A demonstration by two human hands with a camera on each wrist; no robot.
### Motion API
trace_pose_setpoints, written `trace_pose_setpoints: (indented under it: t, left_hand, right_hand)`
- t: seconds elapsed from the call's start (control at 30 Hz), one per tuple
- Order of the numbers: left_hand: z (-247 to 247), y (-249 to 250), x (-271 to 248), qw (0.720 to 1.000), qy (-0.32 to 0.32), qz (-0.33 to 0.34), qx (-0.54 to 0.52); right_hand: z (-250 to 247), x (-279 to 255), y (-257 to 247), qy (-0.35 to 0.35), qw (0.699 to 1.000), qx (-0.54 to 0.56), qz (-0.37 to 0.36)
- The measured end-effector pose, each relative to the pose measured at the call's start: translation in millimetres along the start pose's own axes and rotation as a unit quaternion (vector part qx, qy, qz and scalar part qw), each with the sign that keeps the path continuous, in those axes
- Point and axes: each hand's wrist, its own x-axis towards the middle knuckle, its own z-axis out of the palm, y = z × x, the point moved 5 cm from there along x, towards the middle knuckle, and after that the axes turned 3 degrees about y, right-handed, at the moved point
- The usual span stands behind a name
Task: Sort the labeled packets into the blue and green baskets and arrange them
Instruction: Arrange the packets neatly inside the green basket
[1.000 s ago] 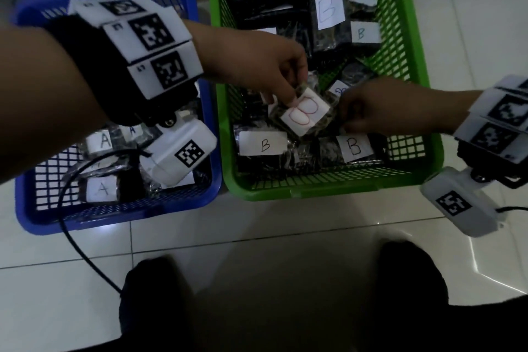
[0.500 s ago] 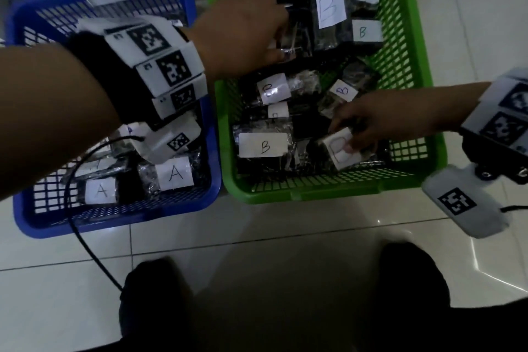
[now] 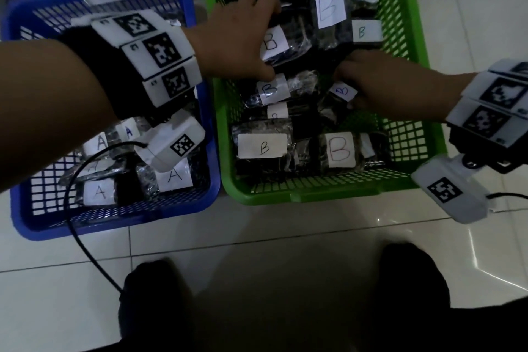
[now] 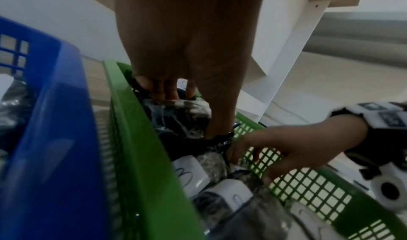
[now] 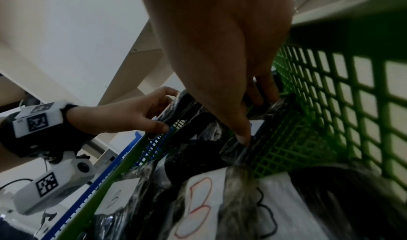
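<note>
The green basket (image 3: 308, 194) holds several dark packets with white B labels. The blue basket (image 3: 114, 223) to its left holds packets labelled A (image 3: 174, 174). My left hand (image 3: 258, 37) reaches into the back left of the green basket. Its fingers and thumb curl round a dark B packet (image 3: 274, 42) (image 4: 180, 118). My right hand (image 3: 351, 86) is at the basket's middle right and pinches a small packet with a blue B label (image 3: 341, 91) (image 5: 256, 127). A packet with a red B (image 3: 340, 150) lies at the front right.
Both baskets stand side by side on white floor tiles (image 3: 285, 226). A black cable (image 3: 83, 237) runs from my left wrist across the blue basket to the floor. My dark-clad knees (image 3: 154, 308) are at the bottom. White furniture (image 4: 286, 52) stands behind the baskets.
My right hand set the red-B packet down at the front right and moved back to the small blue-B packet. My left hand went to the back of the green basket and gripped a B packet.
</note>
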Motion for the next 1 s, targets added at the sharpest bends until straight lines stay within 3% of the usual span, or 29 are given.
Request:
trace_pose_setpoints:
  t: [0.27, 0.4, 0.53, 0.63, 0.77, 1.0]
  left_hand:
    - [5.0, 20.7, -3.5, 0.987, -0.136, 0.019, -0.085]
    - [8.4, 26.8, -6.8, 0.979, -0.183, 0.009, -0.086]
    - [11.9, 28.1, -7.0, 0.976, -0.201, 0.019, -0.086]
    - [11.7, 33.5, -3.1, 0.973, -0.206, 0.03, -0.103]
    - [12.1, 47.8, 3.0, 0.966, -0.192, 0.053, -0.165]
    - [35.3, 95.1, 15.2, 0.971, -0.066, 0.159, -0.166]
  right_hand:
    - [-0.1, 1.0, -7.7, -0.021, 0.989, -0.143, -0.006]
    - [-26.9, -8.2, -22.5, 0.025, 0.979, -0.194, -0.057]
    - [-53.4, -19.7, -11.8, 0.03, 0.987, -0.155, -0.031]
    - [-73.7, -27.5, 1.8, 0.054, 0.997, -0.052, 0.031]
    - [-92.2, -37.7, 14.4, 0.055, 0.996, -0.008, 0.072]
    - [-104.0, -47.0, 32.9, 0.094, 0.987, 0.064, 0.11]
